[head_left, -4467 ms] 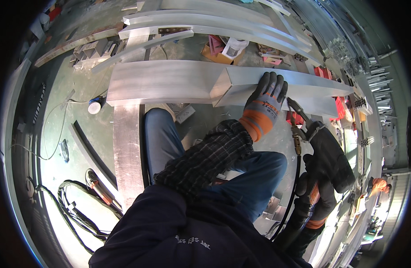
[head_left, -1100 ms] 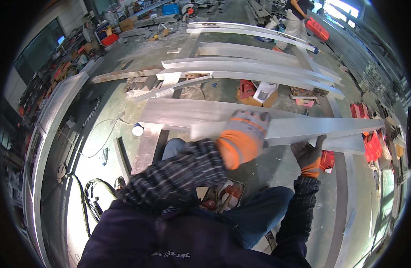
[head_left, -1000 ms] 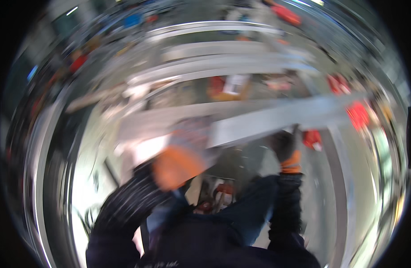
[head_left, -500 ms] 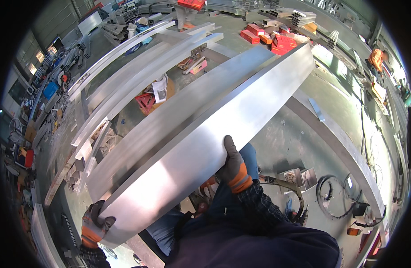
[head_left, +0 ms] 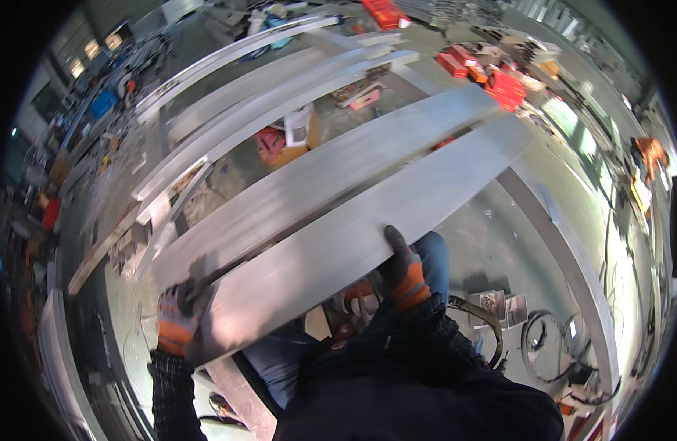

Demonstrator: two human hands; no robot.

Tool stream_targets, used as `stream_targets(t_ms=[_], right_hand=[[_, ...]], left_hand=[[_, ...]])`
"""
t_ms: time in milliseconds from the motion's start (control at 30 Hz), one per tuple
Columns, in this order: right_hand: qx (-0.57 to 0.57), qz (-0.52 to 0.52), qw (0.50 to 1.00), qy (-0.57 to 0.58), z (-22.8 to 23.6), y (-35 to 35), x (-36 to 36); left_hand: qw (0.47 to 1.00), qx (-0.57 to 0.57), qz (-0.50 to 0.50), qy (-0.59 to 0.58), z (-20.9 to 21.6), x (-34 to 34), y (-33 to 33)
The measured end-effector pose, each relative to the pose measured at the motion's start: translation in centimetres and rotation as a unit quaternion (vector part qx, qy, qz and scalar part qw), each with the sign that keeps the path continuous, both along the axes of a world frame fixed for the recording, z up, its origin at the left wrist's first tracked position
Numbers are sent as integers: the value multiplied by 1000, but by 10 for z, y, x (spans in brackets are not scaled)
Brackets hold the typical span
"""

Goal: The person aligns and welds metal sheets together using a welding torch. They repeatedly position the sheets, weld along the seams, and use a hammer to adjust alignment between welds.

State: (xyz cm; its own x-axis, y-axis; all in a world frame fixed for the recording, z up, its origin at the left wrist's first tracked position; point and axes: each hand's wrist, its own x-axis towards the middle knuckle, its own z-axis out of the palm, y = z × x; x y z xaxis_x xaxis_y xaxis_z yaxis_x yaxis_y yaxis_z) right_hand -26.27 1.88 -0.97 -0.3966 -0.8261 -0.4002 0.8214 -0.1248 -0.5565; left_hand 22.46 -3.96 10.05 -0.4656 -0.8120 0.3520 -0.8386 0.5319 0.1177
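A long, wide silvery metal beam point(head_left: 353, 246) slants across the view in front of me, its flat face up. My left hand point(head_left: 180, 312), in a dark glove with an orange cuff, is closed around the beam's near left end; motion smears its fingers a little. My right hand point(head_left: 402, 268), gloved alike, grips the near long edge, thumb on the top face and fingers hidden underneath. Just beyond lies a second wide beam point(head_left: 324, 176), parallel, with a narrow gap between the two.
Several more long metal profiles point(head_left: 280, 99) rest on supports farther off. A curved-looking grey bar point(head_left: 574, 253) runs along the right. Coiled hose point(head_left: 533, 345) and short box-section offcuts point(head_left: 504, 305) lie on the floor. Red boxes point(head_left: 456, 62) stand far right; a person in orange point(head_left: 651, 158) is beyond.
The beam has turned from tilted to lying flatter, closer to the second beam. Both hands moved with it, the left one up and to the right. The view has shifted too.
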Motion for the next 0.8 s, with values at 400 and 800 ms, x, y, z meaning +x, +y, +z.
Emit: stream_targets(t_ms=[400,800], right_hand=[[-19,146,987,68,-15,-12,1],[54,74,994,-53,-47,-74,-26]], left_hand=[[966,34,168,192,31,-29,2],[785,426,370,256,-53,149,-115]])
